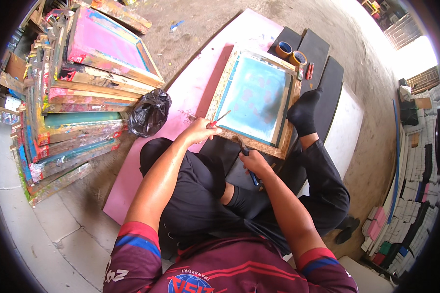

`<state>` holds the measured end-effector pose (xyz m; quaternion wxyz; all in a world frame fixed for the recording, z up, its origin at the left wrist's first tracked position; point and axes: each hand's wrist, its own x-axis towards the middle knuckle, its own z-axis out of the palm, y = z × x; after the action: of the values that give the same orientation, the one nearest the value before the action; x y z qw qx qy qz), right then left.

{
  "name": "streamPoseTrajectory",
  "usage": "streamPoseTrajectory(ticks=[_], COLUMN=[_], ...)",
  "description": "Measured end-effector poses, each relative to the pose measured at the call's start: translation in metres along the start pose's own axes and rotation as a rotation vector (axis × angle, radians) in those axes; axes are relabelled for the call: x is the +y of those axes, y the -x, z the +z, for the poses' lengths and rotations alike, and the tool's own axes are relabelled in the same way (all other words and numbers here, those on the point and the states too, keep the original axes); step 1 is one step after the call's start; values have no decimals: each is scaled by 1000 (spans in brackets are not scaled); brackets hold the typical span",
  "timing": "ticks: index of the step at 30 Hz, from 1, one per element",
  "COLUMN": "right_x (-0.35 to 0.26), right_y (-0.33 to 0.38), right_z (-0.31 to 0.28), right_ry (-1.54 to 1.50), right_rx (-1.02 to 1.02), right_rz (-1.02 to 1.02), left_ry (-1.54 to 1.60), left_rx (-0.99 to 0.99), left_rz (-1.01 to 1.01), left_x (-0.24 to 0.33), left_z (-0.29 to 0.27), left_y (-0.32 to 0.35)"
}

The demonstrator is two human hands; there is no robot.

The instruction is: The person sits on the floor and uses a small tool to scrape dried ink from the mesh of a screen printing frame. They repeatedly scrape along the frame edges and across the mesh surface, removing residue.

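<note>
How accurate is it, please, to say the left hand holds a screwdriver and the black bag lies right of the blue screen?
Nearly: the head view shows the black bag left of the blue screen; the left hand does hold a screwdriver.

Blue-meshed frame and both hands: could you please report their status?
Left hand: closed around screwdriver. Right hand: gripping plier-like tool. Blue-meshed frame: resting on boards. Possibly in the way: socked foot at its right side.
</note>
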<state>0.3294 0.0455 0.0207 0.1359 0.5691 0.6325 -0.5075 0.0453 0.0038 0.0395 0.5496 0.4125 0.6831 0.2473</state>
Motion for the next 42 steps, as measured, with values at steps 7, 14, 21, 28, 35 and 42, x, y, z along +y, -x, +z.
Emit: streamPoseTrajectory(ticks=[7,14,21,28,35,42], right_x=[-14,-3,19,-36,-105,-147], right_y=[12,15,14,38,14,-5], right_z=[9,33,31,22,23,12], right_ry=[238,163,80,-618,-726,-537], right_rx=[190,321,216,-320,-602,-654], right_rz=[48,12,-168,-184,-198,-209], left_ry=[-17,33,94,256,445,530], left_rx=[1,-4,-25,-7,212,296], left_rz=[44,10,-28,-24,-22,-47], left_x=[6,3,0,4,-4,-14], left_z=[1,0,2,-5,-48,-67], left_y=[-4,-1,2,10,31,38])
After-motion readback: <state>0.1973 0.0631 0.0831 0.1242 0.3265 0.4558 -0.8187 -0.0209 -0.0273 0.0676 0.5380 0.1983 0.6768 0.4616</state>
